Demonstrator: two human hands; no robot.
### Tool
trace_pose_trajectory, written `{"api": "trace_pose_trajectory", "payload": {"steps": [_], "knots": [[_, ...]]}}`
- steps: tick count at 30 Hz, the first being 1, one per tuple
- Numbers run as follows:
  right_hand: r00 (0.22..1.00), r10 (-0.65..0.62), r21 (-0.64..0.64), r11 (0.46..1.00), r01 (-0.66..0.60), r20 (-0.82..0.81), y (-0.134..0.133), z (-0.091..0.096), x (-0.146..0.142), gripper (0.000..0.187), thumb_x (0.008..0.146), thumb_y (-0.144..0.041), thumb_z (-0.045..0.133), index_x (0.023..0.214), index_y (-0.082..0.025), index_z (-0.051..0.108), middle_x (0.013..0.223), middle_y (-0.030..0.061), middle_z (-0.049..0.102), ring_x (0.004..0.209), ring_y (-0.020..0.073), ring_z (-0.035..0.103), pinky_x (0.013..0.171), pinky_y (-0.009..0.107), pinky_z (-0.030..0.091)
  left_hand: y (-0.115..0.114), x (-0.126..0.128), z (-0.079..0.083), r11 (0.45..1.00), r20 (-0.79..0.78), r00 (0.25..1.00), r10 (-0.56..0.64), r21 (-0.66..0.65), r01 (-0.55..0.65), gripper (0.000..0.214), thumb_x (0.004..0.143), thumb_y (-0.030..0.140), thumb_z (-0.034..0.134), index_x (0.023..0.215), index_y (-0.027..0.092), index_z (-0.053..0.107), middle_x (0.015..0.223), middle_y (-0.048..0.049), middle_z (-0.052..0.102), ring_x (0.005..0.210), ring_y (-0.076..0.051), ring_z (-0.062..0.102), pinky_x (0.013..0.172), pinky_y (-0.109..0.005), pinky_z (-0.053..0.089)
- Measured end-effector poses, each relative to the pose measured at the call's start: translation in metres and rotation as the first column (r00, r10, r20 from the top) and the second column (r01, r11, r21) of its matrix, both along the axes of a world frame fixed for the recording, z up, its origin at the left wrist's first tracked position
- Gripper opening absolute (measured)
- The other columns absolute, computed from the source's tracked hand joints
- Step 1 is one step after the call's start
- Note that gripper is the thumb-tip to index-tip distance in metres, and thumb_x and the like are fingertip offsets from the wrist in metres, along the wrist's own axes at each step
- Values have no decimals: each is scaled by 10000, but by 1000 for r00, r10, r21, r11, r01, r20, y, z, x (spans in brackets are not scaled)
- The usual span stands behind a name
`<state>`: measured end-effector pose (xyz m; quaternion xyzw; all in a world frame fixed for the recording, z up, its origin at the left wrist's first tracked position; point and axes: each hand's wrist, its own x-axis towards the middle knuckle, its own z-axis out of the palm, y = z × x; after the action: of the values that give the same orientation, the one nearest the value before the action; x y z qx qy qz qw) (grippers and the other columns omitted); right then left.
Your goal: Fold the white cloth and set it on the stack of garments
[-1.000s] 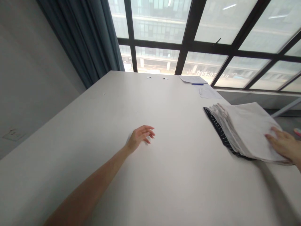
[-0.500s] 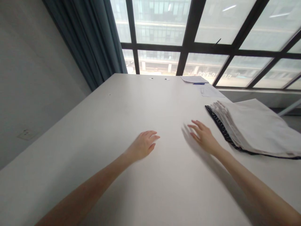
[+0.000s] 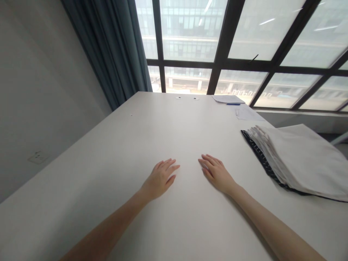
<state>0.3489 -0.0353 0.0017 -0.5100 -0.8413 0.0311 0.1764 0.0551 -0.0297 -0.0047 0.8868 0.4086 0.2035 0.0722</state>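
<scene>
My left hand (image 3: 160, 178) rests palm down on the white table (image 3: 174, 130), fingers stretched forward and apart, holding nothing. To its right, a short gap away, my right hand (image 3: 216, 173) lies on the same tabletop with its fingers extended and nothing in them. The nearest thing to my right hand is a stack of folded white cloth (image 3: 304, 156) at the right side of the table. Beneath the cloth, a black piece with white marks (image 3: 257, 154) sticks out along the left edge.
Papers (image 3: 228, 99) with a blue pen (image 3: 233, 104) lie at the far right end, and another sheet (image 3: 250, 114) sits closer. A blue curtain (image 3: 108, 47) and a grey wall (image 3: 35, 90) border the left. Dark-framed windows (image 3: 190, 65) stand behind the table.
My right hand has come down onto the table and moved left, closer to my left hand. The left hand has shifted only slightly. The view has tilted a little upward.
</scene>
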Motion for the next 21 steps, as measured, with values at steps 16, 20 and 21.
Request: {"api": "trace_pose_trajectory", "payload": {"steps": [16, 20, 21], "knots": [[1000, -13, -23, 1000, 13, -15, 1, 4, -2, 381, 965, -268, 407, 1310, -221, 560, 1414, 104, 536, 1335, 249, 435, 1053, 452, 382, 0, -2, -1, 1000, 6, 1000, 1, 3, -1, 411, 932, 189, 466, 1330, 259, 538, 1432, -93, 515, 1345, -238, 444, 1126, -482, 326], [1000, -10, -23, 1000, 9, -21, 1, 2, -1, 383, 966, -267, 408, 1314, -214, 558, 1419, 105, 532, 1336, 252, 432, 1058, 454, 377, -1, -2, -1, 1000, 5, 1000, 1, 1, -1, 411, 933, 185, 464, 1330, 261, 535, 1435, -90, 511, 1346, -239, 443, 1128, -481, 325], [1000, -8, -23, 1000, 8, -21, 1, 2, -1, 385, 966, -268, 408, 1317, -211, 557, 1420, 105, 530, 1337, 254, 431, 1059, 455, 376, -1, -2, 0, 1000, 0, 1000, 1, 1, -1, 412, 935, 185, 461, 1334, 261, 531, 1438, -90, 508, 1349, -237, 440, 1129, -479, 324]]}}
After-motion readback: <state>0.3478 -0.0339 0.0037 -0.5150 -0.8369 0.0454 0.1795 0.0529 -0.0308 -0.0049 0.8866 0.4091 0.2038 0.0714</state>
